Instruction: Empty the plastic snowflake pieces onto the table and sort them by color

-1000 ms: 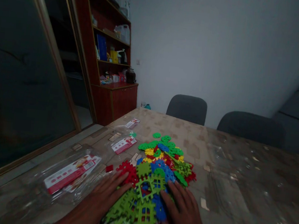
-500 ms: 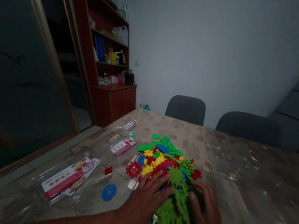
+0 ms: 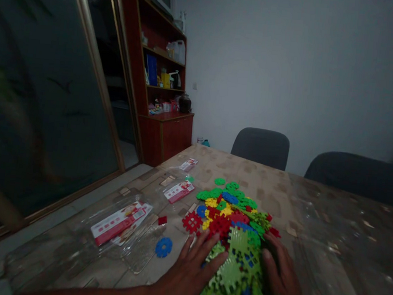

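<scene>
A heap of plastic interlocking pieces lies on the table in front of me. Nearest are light green square pieces (image 3: 232, 267), with red pieces (image 3: 220, 226), yellow pieces (image 3: 225, 209) and round green pieces (image 3: 237, 195) farther back. My left hand (image 3: 190, 267) rests against the heap's left side, fingers spread and pointing forward. On the opposite side my right hand (image 3: 283, 272) is against the green pieces, its fingers stretched out. Neither hand grips a piece. A blue disc (image 3: 163, 247) and a red square piece (image 3: 192, 222) lie left of the heap.
Clear plastic packages with printed cards (image 3: 119, 223) lie on the left of the patterned tablecloth (image 3: 265, 186). Transparent plastic (image 3: 339, 249) covers part of the right side. Two grey chairs (image 3: 261, 144) stand beyond the table, and a red-brown cabinet (image 3: 169, 138) stands at the back left.
The view has turned left, so the room appears shifted right. My hands stay on both sides of the heap, and the light green pieces between them have shifted and spread.
</scene>
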Demonstrator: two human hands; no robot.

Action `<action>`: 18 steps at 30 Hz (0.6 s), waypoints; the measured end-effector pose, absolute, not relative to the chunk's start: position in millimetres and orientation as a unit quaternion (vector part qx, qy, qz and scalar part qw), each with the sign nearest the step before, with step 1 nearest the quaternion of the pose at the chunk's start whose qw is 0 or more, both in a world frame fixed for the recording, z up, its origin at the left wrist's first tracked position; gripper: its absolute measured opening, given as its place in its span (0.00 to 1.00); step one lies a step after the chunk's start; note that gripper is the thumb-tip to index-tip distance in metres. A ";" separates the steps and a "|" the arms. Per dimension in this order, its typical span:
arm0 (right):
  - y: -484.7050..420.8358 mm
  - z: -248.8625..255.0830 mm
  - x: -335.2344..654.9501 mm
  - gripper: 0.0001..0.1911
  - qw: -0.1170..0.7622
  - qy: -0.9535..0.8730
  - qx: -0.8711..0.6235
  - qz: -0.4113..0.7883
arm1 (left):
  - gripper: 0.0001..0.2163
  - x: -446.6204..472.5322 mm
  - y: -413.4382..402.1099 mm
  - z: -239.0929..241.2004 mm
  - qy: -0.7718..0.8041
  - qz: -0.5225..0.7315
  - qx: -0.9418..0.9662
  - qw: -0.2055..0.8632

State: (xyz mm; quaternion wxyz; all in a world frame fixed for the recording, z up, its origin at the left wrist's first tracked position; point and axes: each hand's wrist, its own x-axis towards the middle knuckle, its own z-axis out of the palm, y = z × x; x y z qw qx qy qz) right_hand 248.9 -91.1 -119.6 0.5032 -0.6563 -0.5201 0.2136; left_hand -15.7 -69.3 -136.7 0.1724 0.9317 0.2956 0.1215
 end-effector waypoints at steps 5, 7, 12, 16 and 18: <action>-90.1 -123.5 261.6 0.30 0.515 -0.524 -0.644 0.212 | 0.49 6.6 -58.5 -90.9 0.248 0.121 0.939 0.205; -89.0 -129.7 265.6 0.29 0.508 -0.543 -0.640 0.195 | 0.49 6.1 -53.1 -70.0 0.245 0.126 0.933 0.231; -88.0 -135.8 264.4 0.25 0.468 -0.588 -0.634 0.182 | 0.36 14.9 -11.2 -41.4 0.361 0.137 0.899 0.205; -90.1 -133.4 264.3 0.22 0.461 -0.604 -0.624 0.180 | 0.35 37.8 25.9 -49.9 0.435 0.125 0.873 0.181; -91.0 -134.3 265.3 0.21 0.455 -0.615 -0.620 0.172 | 0.33 45.9 29.8 -55.6 0.431 0.127 0.874 0.185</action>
